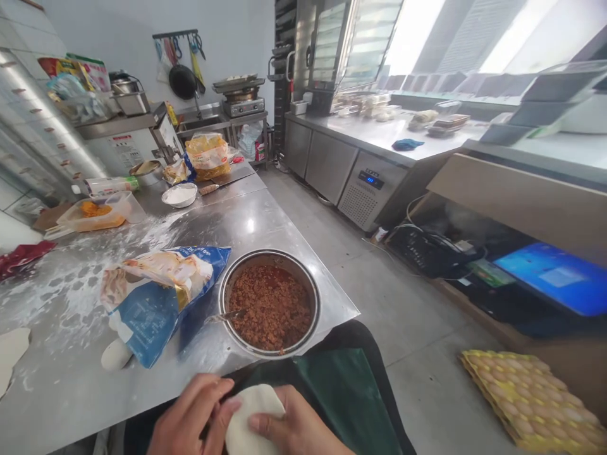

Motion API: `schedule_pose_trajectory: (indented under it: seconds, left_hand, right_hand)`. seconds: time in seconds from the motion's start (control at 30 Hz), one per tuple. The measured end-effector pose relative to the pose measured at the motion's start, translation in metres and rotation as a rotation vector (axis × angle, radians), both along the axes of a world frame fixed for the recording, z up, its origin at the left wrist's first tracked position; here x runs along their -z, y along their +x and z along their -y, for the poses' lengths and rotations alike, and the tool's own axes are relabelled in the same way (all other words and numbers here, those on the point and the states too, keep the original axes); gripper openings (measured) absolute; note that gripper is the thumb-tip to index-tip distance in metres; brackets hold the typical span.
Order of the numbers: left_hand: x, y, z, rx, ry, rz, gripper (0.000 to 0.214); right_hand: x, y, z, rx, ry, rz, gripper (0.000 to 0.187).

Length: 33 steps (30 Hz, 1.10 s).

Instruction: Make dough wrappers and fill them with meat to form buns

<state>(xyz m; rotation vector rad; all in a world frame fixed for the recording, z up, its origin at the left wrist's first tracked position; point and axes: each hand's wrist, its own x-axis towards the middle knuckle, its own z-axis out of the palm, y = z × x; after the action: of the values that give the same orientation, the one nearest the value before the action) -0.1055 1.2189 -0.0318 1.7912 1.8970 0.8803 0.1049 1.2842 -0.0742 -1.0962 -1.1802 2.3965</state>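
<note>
A pale, flattened piece of dough [253,414] is held between my two hands over my lap, just off the table's front edge. My left hand [194,417] pinches its left side with fingers bent. My right hand [298,420] grips the right side, thumb lying on the dough's face. Just beyond them stands a round metal pot [317,316] of reddish-brown minced filling [270,303], with a utensil's handle [225,316] leaning over its left rim. Left of the pot lies a blue bag [161,316], with a dough ball [116,355] partly tucked behind it.
The steel table [265,215] is dusted with flour on the left, where a dough sheet [12,354] lies. Farther back are a bowl of white powder [180,196] and a plastic tub [102,215]. Egg trays [535,404] sit at lower right, near a steel counter [327,158].
</note>
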Motion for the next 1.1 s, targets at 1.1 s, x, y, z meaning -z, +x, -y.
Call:
schedule_pose_trajectory:
  seconds: [1.1]
  left_hand:
    - [-0.03,0.066,-0.182,0.641,-0.543,-0.452,0.03]
  right_hand:
    - [-0.077,0.079,-0.041,1.083,-0.557,-0.404,0.042]
